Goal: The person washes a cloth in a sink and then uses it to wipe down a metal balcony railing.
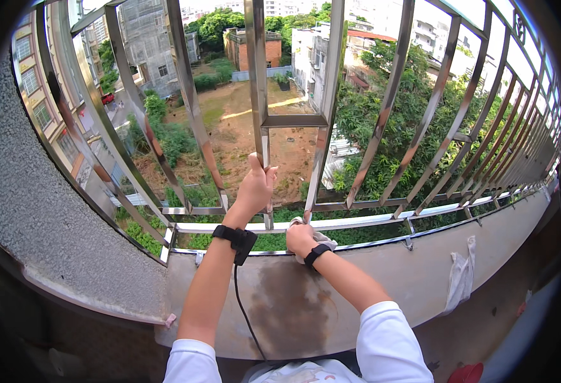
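My left hand (255, 186) is closed around an upright metal bar (267, 207) of the window grille, its thumb pointing up along the bar. A strap with a black box and cable sits on that wrist. Lower and to the right, my right hand (301, 239) grips a pale cloth (324, 240) at the foot of the neighbouring bar (317, 171), where it meets the white bottom rail (363, 223). Part of the cloth shows past the fingers, and the rest is hidden in the hand. A short crossbar (294, 120) joins these two bars above my hands.
Below the grille runs a concrete ledge (382, 274) with a dark wet patch (293, 306). Another white cloth (461, 276) hangs over its edge at right. A rough grey wall (70, 198) bounds the left. A red object (466, 373) lies low at right. Trees and buildings stand outside.
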Available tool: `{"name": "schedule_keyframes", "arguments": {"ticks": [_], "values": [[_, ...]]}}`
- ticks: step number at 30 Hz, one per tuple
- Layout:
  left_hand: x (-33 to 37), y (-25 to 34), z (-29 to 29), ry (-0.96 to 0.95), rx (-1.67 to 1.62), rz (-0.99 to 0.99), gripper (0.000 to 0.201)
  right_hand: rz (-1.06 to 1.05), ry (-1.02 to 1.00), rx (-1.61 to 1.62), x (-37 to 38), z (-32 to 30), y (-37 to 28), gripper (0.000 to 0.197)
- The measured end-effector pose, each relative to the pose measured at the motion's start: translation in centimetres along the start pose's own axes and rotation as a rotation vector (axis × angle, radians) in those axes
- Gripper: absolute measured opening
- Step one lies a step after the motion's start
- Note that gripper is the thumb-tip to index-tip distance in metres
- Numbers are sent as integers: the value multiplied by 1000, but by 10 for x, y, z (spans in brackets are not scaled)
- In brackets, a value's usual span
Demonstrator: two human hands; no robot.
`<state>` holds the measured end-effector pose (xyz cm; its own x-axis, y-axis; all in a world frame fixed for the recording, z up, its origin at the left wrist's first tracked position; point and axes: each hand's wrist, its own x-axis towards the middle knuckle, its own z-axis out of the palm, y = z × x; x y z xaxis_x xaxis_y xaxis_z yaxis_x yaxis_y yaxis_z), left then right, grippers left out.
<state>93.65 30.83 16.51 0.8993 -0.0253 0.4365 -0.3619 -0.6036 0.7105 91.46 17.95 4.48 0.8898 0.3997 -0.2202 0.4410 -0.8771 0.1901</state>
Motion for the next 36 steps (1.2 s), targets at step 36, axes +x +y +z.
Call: {"name": "schedule_keyframes", "arguments": {"ticks": [36], "values": [[7, 0, 1, 14, -116, 5, 19, -6, -130, 265, -50, -15, 70, 28]]}}
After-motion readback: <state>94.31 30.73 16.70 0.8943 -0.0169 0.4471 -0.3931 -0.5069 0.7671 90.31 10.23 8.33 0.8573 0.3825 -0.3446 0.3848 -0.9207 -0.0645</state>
